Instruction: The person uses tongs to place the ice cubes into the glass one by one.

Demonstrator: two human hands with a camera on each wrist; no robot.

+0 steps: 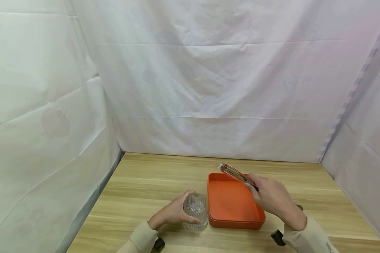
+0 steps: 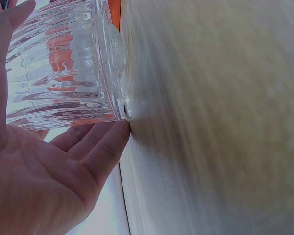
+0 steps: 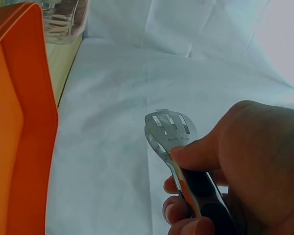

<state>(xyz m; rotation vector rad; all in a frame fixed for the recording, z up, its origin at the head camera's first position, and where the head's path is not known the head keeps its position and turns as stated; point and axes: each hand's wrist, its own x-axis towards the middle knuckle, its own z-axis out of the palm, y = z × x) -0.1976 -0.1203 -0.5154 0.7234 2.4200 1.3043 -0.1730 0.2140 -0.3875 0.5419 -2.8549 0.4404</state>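
Observation:
A ribbed clear glass (image 1: 196,211) stands upright on the table, close against the left side of an orange tray (image 1: 235,224). My left hand (image 1: 178,211) holds it, thumb on the near side and fingers round the far side; in the left wrist view some fingertips (image 2: 118,134) touch near the glass's base (image 2: 100,58). My right hand (image 1: 270,196) grips metal tongs (image 1: 235,174) with dark handle grips, above the tray's back right part. Their slotted heads (image 3: 170,125) lie nearly together, pointing up and left. A small clear piece shows at the tips, too small to identify.
The square tray has low walls and sits on a wood-grain table (image 1: 145,182). White cloth (image 1: 202,88) hangs behind the table and on both sides. Partly behind my right wrist, a small dark object (image 1: 299,207) shows.

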